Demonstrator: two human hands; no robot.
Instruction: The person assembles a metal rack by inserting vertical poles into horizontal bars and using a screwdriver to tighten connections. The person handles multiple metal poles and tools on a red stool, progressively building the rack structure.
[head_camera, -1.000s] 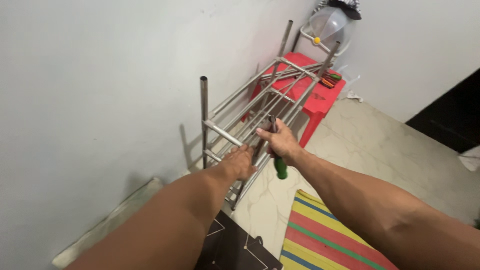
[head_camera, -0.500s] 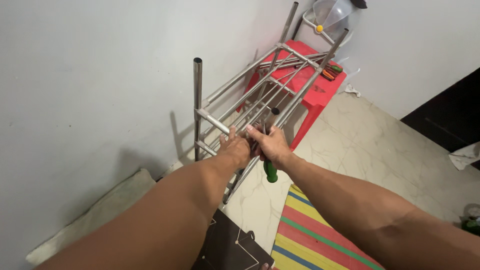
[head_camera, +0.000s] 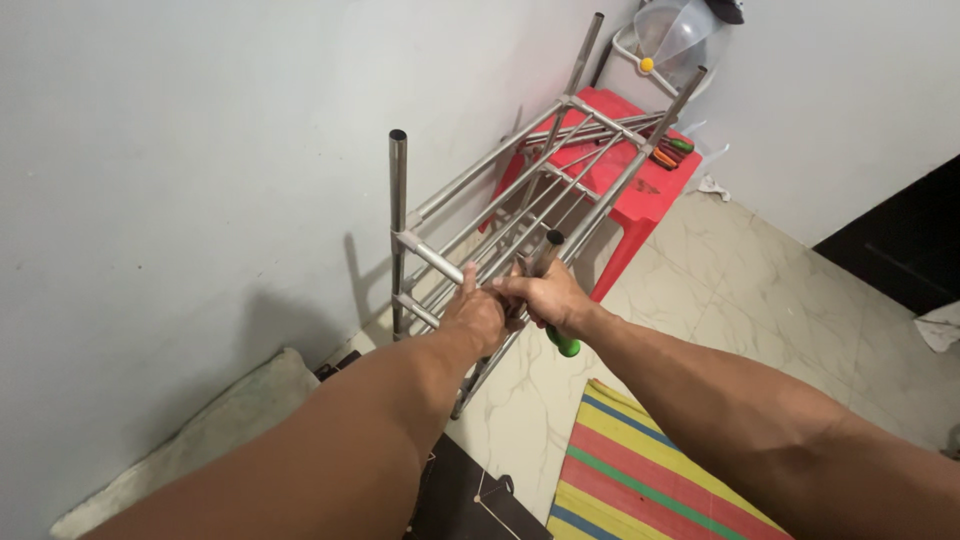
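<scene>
We are looking through a single head-worn camera, tilting downward and forward along both outstretched forearms. It is sitting close to the left hand (head_camera: 478, 318) and right hand (head_camera: 545, 297), which are meeting at the silver metal tube rack (head_camera: 520, 200) mid-frame. Beyond, we are facing the pale wall corner and red plastic stool (head_camera: 640, 190), farther off.

Rack (head_camera: 500, 215), centre frame: bare metal tube, smooth, dull-silver sheen. Tool handle (head_camera: 565, 343), below the right hand (head_camera: 548, 298): glossy green plastic. Stool (head_camera: 625, 170), upper right: red plastic, smooth, semi-gloss. Floor (head_camera: 760, 300), right: polished marble-look tile. Mat (head_camera: 640, 480), lower centre: striped woven cloth, matt. Wall (head_camera: 180, 180), left: matt paint.
</scene>
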